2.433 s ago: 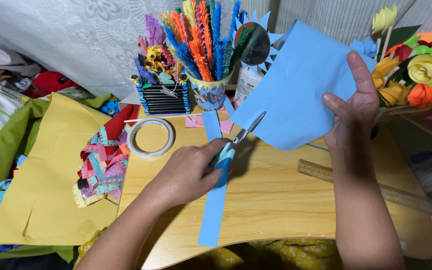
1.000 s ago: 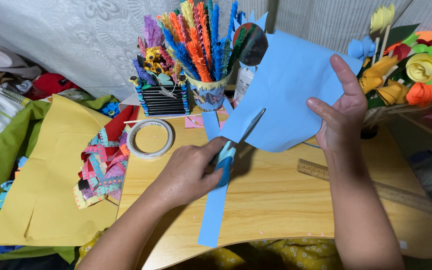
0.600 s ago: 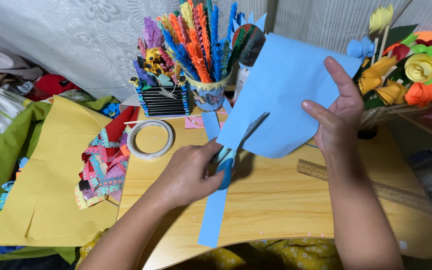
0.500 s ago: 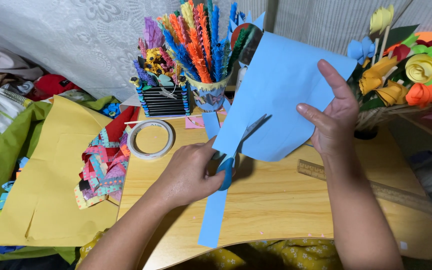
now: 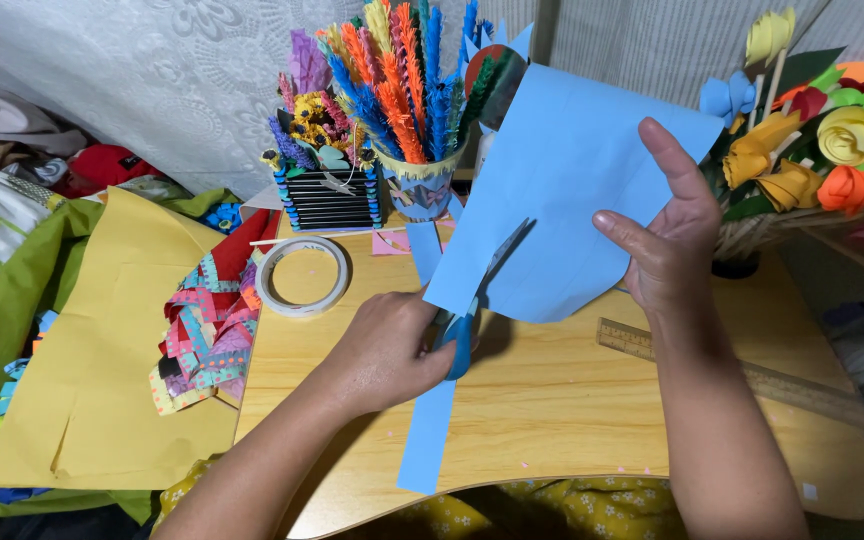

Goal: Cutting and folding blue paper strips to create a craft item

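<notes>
Lying at far left: a big yellow paper sheet [image 5: 92,370] over green cloth, with a heap of patterned folded paper pieces [image 5: 207,335] at its right edge. Resting just right of that, on the wooden table [image 5: 572,400], a white tape roll [image 5: 302,275]. Standing in the upper middle, a black-striped box of paper flowers [image 5: 327,195] beside a cup of fringed paper stems [image 5: 420,185]. Gripping blue-handled scissors [image 5: 462,335] at centre, left hand [image 5: 387,350] closed around the handles, blades into the lower edge of a light blue paper sheet [image 5: 572,200]. Hanging below, a long blue strip [image 5: 430,420] down to the table's front edge. Pinching the sheet's right side, right hand [image 5: 667,245], thumb in front. Lying at lower right, a wooden ruler [image 5: 742,375]; above it, a bouquet of paper roses [image 5: 822,140].
</notes>
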